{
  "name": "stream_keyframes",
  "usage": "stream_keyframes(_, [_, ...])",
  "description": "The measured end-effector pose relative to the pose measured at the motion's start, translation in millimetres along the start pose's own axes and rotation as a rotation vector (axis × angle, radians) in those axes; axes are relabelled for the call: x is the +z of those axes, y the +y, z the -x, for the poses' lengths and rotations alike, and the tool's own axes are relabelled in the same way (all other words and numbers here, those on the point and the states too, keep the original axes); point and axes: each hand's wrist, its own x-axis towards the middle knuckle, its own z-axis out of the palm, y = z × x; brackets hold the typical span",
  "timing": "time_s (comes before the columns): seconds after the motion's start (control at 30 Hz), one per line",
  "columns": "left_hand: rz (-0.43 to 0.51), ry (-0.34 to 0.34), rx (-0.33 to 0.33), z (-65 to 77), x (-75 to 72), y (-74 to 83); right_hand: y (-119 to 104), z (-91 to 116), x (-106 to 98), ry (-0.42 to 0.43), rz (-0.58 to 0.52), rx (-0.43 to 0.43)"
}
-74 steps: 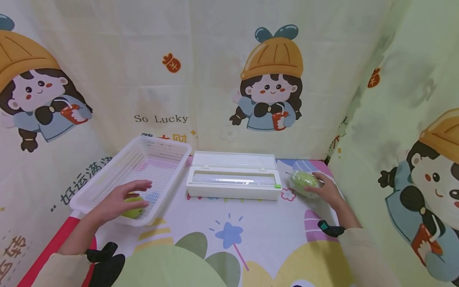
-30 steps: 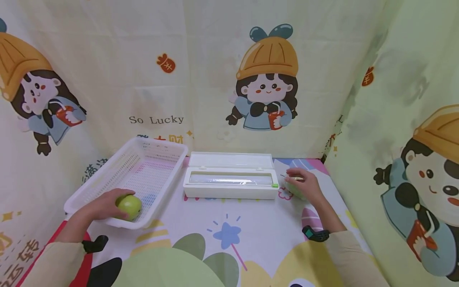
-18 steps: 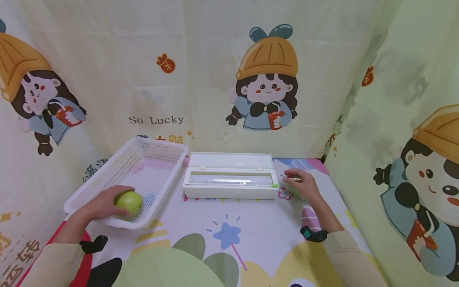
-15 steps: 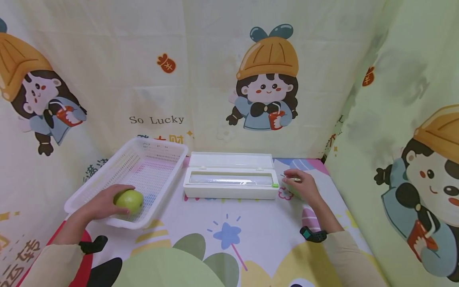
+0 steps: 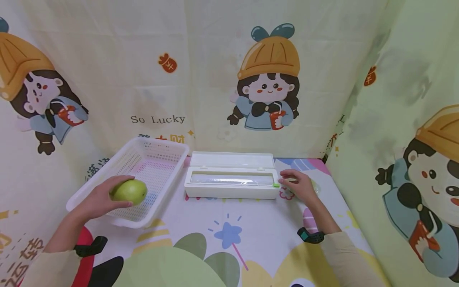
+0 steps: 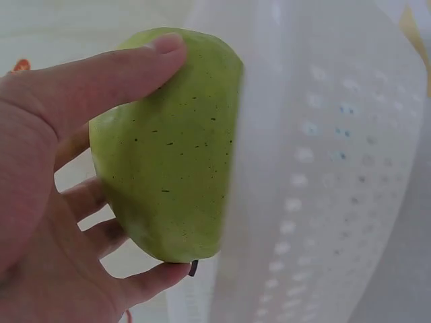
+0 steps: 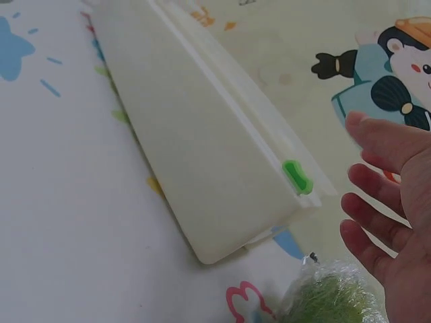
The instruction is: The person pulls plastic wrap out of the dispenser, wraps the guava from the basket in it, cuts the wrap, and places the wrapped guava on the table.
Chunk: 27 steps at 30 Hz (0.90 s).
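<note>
My left hand (image 5: 102, 197) grips a green pear (image 5: 132, 191), thumb on one side and fingers on the other. It holds the pear over the near end of the white perforated basket (image 5: 179, 165). In the left wrist view the pear (image 6: 168, 155) shows dark specks and a short dark stem near the little finger. My right hand (image 5: 300, 187), fingers loosely bent with nothing between them, is by the right end of the cling film dispenser (image 5: 233, 192). A film-wrapped green fruit (image 7: 330, 299) lies just below this hand, mostly hidden in the head view.
The dispenser's lid (image 5: 231, 160) stands raised at the back, with the film roll (image 5: 229, 179) showing and a green slider (image 5: 276, 185) at its right end. A patterned cloth (image 5: 193, 217) covers the table. Printed curtains (image 5: 211, 91) enclose the back and sides.
My left hand has reached into the basket, taken hold of the pear and lifted it. My right hand has released the wrapped fruit and shifted left toward the dispenser.
</note>
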Motion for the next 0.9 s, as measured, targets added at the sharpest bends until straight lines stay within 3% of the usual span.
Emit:
stream_keyframes(0.3, [0.058, 0.059, 0.091, 1.0, 0.8, 35.3, -4.5, 0.4, 3.5, -0.001, -0.01, -0.003])
stream_keyframes(0.53, [0.099, 0.048, 0.132, 0.1, 6.5, 62.3, -6.6, 0.1, 6.9, -0.01, -0.026, 0.01])
stream_keyframes(0.73, [0.111, 0.035, 0.193, -4.7, 20.9, 84.8, -9.2, 0.1, 11.3, -0.023, -0.039, 0.004])
stream_keyframes(0.9, [0.159, -0.018, 0.258, -12.4, 38.1, 105.5, -14.8, 1.2, 17.4, -0.039, -0.077, -0.017])
